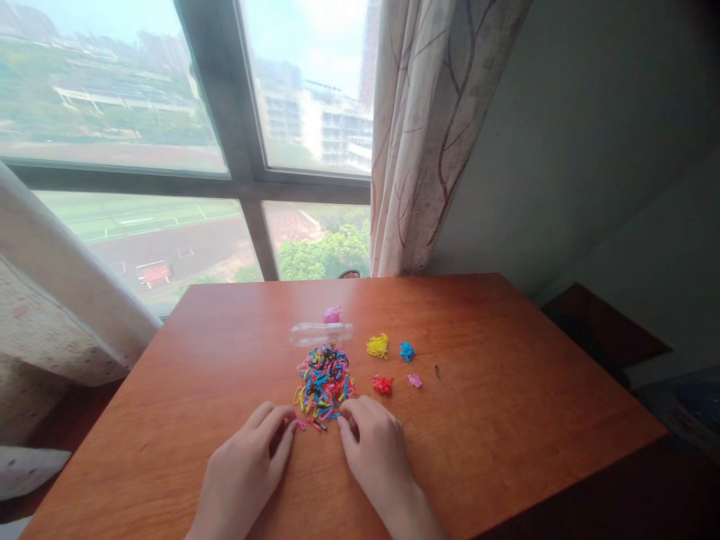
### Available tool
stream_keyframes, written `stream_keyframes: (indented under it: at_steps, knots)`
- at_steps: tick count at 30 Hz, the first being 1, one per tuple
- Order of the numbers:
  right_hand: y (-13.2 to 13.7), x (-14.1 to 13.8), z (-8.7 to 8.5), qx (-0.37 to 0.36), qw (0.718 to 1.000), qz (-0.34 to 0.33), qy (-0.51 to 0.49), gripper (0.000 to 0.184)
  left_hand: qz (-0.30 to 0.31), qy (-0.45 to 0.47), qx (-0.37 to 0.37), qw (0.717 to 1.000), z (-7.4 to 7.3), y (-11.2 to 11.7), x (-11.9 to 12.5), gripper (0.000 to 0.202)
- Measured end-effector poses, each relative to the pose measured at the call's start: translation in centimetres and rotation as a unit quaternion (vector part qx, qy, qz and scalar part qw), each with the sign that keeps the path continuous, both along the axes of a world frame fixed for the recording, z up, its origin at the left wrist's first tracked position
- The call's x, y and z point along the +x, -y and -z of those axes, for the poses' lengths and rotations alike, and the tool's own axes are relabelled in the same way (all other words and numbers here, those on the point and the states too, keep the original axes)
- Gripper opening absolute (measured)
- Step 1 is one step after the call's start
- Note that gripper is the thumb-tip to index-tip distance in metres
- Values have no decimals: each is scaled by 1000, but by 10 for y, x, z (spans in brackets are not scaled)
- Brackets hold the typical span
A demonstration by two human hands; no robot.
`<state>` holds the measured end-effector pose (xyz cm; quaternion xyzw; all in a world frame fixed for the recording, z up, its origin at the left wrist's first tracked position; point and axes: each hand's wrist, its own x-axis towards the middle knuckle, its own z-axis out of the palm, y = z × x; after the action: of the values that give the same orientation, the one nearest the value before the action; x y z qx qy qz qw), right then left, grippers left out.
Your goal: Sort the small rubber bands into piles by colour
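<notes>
A mixed heap of small coloured rubber bands (325,379) lies on the wooden table. At its near left edge is my left hand (250,457), thumb and forefinger closed beside a pink rubber band (301,424); whether they grip it is hard to see. My right hand (374,439) rests against the heap's near right side, its thumb and forefinger pinched at the end of a blue rubber band (331,415). Sorted by colour to the right are a yellow pile (377,346), a blue pile (406,351), a red pile (382,385), a pink pile (415,380) and one black band (437,370).
Behind the heap a clear plastic container (320,333) lies on its side, with a pink object (332,314) just beyond it. The table (506,405) stands against a window (247,180) with curtains (416,135) on both sides.
</notes>
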<state>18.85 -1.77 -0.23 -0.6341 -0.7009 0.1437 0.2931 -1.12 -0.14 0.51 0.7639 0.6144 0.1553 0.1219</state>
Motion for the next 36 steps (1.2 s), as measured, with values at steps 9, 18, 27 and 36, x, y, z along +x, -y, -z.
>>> stream_keyframes:
  at_steps: [9, 18, 27, 36]
  knots:
    - [9, -8, -1, 12, 998, -50, -29, 17, 47, 6, 0, 999, 2, 3, 6, 25]
    - [6, -20, -1, -3, 998, -50, 23, 14, 58, -6, -12, 998, 5, 3, 4, 25]
    - [6, -18, -1, 5, 999, -34, -22, 15, 33, 37, -18, 999, 0, 3, 7, 25]
    - [7, -5, 0, 15, 991, 2, -134, 15, 32, 38, 7, 999, 0, 2, 7, 23]
